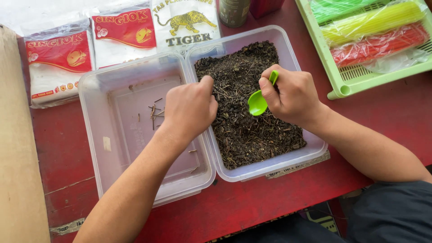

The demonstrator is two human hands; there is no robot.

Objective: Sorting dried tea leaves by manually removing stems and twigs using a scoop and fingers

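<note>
Sorting step under way, by the look of it: right hand [292,96] closed on green spoon [258,101], bowl just above dried leaves [252,130] filling right tub [288,42]. Left hand [191,108], fingers pinched in same leaves at tub's left wall; whether a stem is held, cannot tell. Few stems [155,110] lie in left tub [96,135] beside it. Next move likely needs fine pinch, short carry leftward.

I see everything in bright, even daylight; shadows under my forearms stay soft and faint. The glossy red wooden table [387,117] shows a mild sheen. Focus is sharp throughout, with slight wide-angle stretching at the edges.
</note>
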